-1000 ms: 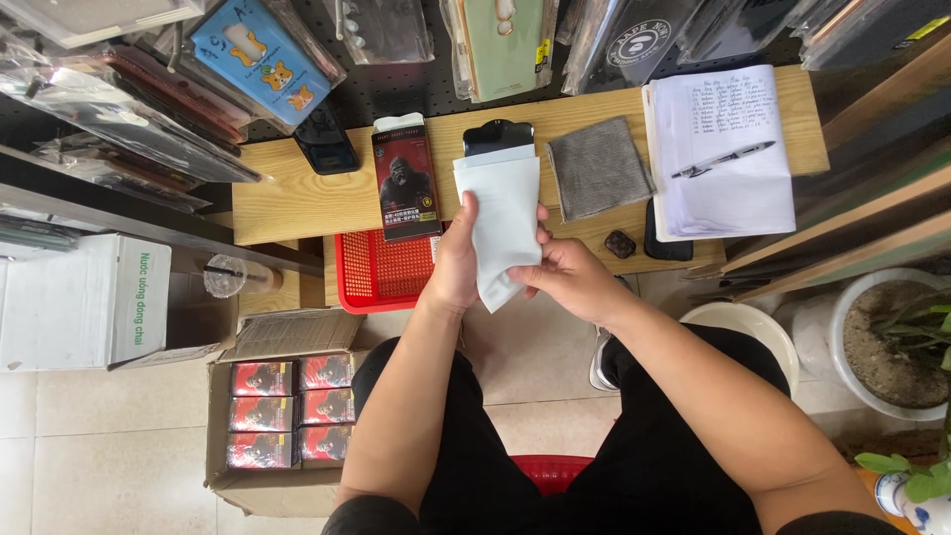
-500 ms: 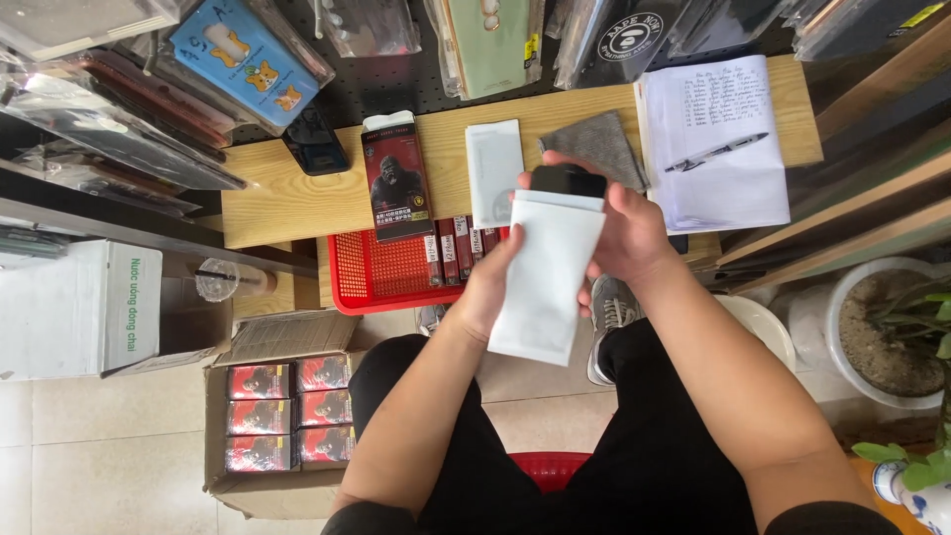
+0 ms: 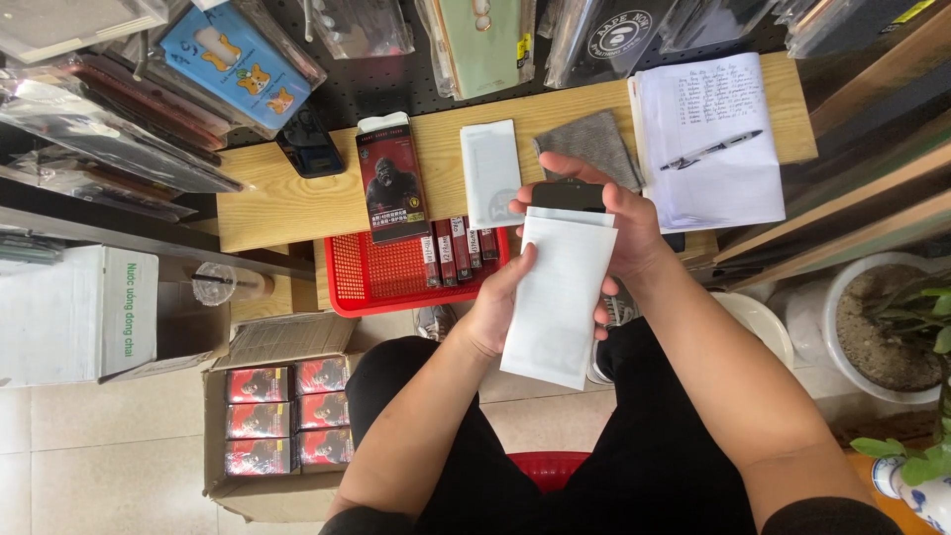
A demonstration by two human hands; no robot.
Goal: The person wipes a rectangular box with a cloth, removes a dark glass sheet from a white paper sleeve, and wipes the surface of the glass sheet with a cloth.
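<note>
1. Head view: both hands hold a white sleeve above the lap, just in front of the wooden shelf. A dark phone-like slab sticks out of its top end.
2. The left hand clasps the sleeve's left edge, thumb on the front. The right hand wraps the upper right side, fingers curled over the slab's top.
3. Risk, as I judge it: the sleeve looks smooth and thin, held mostly at its edges, so the slab could slide out if the grip tilts or loosens. It would fall towards the tiled floor between the knees.
4. A second risk: the lower end of the sleeve hangs unsupported and could crease or bend if squeezed.
5. A third: the hands work just beside the red mesh basket, which overhangs the shelf edge. An elbow or wrist nudge could tip its row of narrow boxes.
6. Materials: the shelf is pale grained wood; the basket is rigid perforated plastic.
7. A grey cloth looks soft and matte, and a flat white packet lies beside it.
8. A glossy dark retail box lies flat. A cardboard carton of red-and-black boxes sits on the floor.
</note>
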